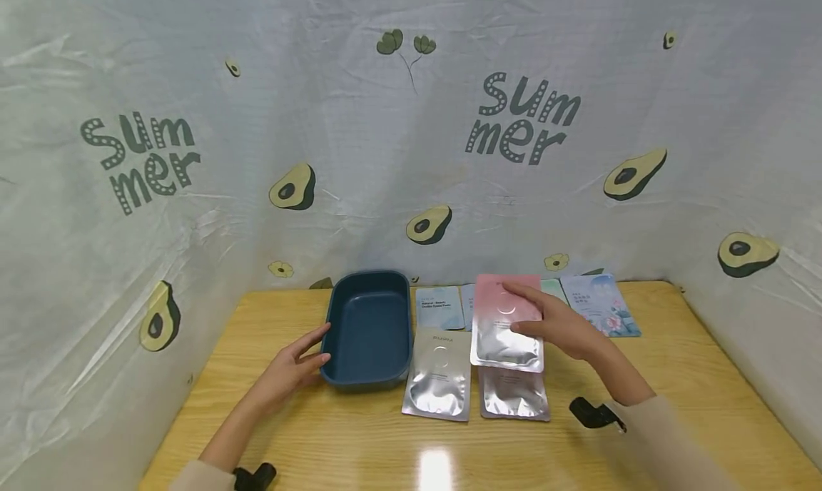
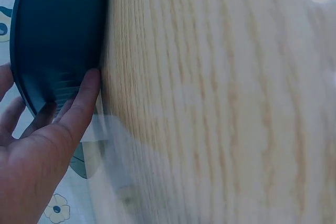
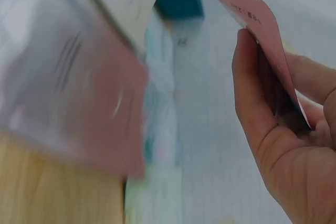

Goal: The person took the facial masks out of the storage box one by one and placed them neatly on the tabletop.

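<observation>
My right hand (image 1: 568, 327) pinches a pink-and-silver sheet mask packet (image 1: 506, 348) by its right side. In the right wrist view the held packet (image 3: 270, 27) stands edge-on and slightly bent, thumb on one face and fingers on the other. Below it another pink-and-silver packet (image 1: 515, 395) lies on the table, its upper part hidden in the head view. Left of that lies a cream-and-silver packet (image 1: 439, 380). My left hand (image 1: 289, 373) is at the left wall of a dark blue tray (image 1: 371, 337), its extended fingers touching the outside in the left wrist view (image 2: 68, 114).
Along the back lie flat sachets: a pale blue one (image 1: 440, 309), a green one (image 1: 554, 289) partly covered by the right hand, and a blue floral one (image 1: 599, 302). A printed sheet (image 1: 359, 155) hangs behind the wooden table (image 1: 359, 441).
</observation>
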Demonstrator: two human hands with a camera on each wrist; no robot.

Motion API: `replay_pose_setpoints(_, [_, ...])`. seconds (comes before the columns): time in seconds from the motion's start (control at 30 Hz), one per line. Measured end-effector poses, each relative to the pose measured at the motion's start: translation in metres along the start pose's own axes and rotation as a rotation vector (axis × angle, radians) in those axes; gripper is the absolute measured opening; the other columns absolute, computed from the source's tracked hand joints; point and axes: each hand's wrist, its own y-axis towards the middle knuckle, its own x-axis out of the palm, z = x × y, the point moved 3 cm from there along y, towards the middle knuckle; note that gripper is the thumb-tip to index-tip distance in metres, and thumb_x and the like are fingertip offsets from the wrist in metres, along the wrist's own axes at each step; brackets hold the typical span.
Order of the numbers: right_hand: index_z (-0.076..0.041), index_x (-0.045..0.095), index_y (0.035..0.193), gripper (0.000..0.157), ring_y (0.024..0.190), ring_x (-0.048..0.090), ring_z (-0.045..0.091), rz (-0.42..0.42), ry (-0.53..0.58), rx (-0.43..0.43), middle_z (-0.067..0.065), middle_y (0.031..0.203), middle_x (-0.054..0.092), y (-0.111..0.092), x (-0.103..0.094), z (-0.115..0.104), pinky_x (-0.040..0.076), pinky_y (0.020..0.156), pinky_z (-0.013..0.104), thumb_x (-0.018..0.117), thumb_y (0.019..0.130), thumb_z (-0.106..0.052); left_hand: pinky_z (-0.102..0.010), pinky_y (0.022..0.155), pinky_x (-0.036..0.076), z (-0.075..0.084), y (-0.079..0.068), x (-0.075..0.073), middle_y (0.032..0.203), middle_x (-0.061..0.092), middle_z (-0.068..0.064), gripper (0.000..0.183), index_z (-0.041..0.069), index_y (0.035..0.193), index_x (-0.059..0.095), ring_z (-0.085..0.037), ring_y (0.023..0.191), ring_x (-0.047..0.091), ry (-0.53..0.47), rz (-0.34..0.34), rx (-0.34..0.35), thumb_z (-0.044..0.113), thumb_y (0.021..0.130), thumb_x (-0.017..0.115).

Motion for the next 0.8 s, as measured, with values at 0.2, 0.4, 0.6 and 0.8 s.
replay_pose_setpoints(0.2, [-0.016,0.035,0.159,0.076,0.149,0.021,0.045,0.021,-0.147,0.011,0.018,0.165,0.026,-0.041,-0.027,0.015,0.046,0.104,0.049,0.073,0.095,-0.028,-0.042,0.101,0.053,0.000,0.003,0.003,0.169,0.007,-0.019,0.067,0.015,0.163,0.024,-0.048,0.146,0.026,-0.016,0.006,0.007,0.017,0.106,0.057])
replay_pose_setpoints(0.4, [-0.015,0.035,0.159,0.075,0.148,0.019,0.047,-0.013,-0.142,0.027,0.018,0.164,0.026,-0.067,-0.044,0.027,0.050,0.093,0.024,0.073,0.096,-0.026,-0.041,0.099,0.054,-0.003,-0.004,0.004,0.168,0.007,-0.020,0.067,0.013,0.163,0.024,-0.049,0.145,0.029,-0.024,0.026,-0.008,0.015,0.105,0.057])
replay_pose_setpoints(0.6, [-0.017,0.033,0.160,0.075,0.142,0.026,0.045,-0.026,-0.185,0.040,0.022,0.164,0.024,-0.081,-0.063,0.029,0.052,0.089,0.022,0.072,0.096,-0.025,-0.042,0.099,0.054,-0.003,-0.002,0.007,0.169,0.008,-0.017,0.066,0.017,0.163,0.026,-0.045,0.145,0.031,-0.026,0.019,-0.024,0.020,0.105,0.058])
replay_pose_setpoints(0.8, [-0.015,0.036,0.159,0.070,0.137,0.034,-0.003,-0.120,-0.164,0.038,0.019,0.163,0.026,-0.078,-0.070,0.041,0.050,0.094,0.021,0.070,0.097,-0.019,-0.041,0.096,0.055,0.000,0.001,0.003,0.169,0.010,-0.015,0.066,0.019,0.162,0.028,-0.045,0.143,0.036,-0.003,0.039,-0.024,0.020,0.105,0.060])
